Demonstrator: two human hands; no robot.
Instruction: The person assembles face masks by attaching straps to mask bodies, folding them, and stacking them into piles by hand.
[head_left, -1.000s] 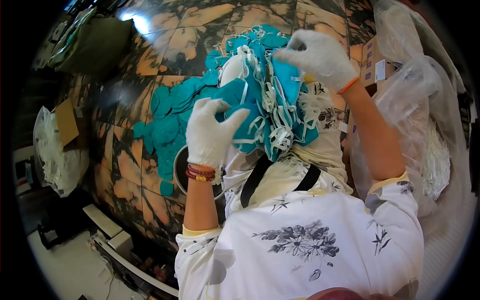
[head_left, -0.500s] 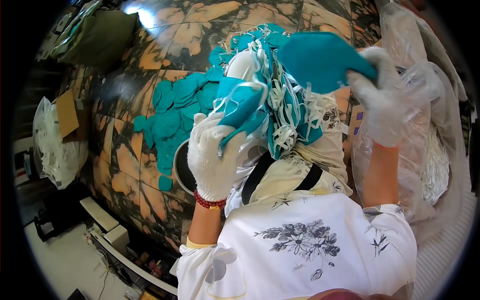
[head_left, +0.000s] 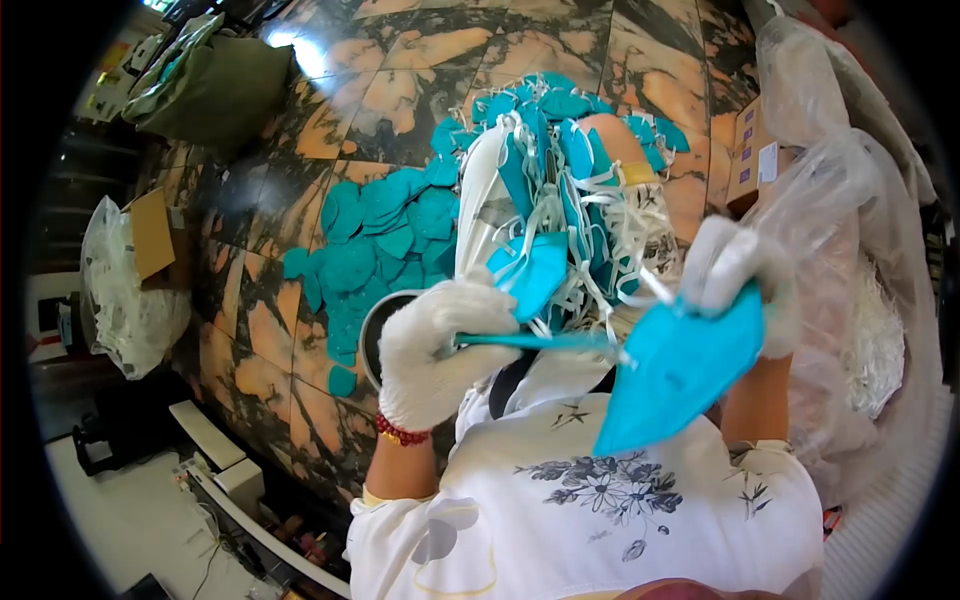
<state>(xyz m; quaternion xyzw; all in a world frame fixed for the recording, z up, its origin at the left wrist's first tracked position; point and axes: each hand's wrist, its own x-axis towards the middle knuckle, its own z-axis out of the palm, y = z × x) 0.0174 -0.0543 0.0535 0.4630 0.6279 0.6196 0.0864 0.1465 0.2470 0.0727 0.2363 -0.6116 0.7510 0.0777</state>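
My right hand [head_left: 730, 270], in a white knit glove, pinches the upper edge of a teal face mask [head_left: 685, 370] with white straps, held in front of my shirt. My left hand [head_left: 440, 345], gloved too, is closed on a narrow teal strip [head_left: 545, 341] that reaches toward that mask; it may be a mask edge-on. Just beyond my left fingers lies another teal mask [head_left: 535, 275]. Several teal masks with tangled white straps [head_left: 550, 180] cover my lap. The left fingertips are partly hidden.
Flat teal pieces [head_left: 385, 225] are heaped on the marble floor, beside a metal-rimmed round container [head_left: 372, 335] partly behind my left hand. Clear plastic bags [head_left: 820, 230] and a cardboard box [head_left: 748, 150] stand right. A bagged box [head_left: 135, 290] and a green sack [head_left: 210, 85] are left.
My right hand has come down and nearer my body with its teal mask. My left hand has lowered slightly, and a thin teal strip now stretches rightward from it.
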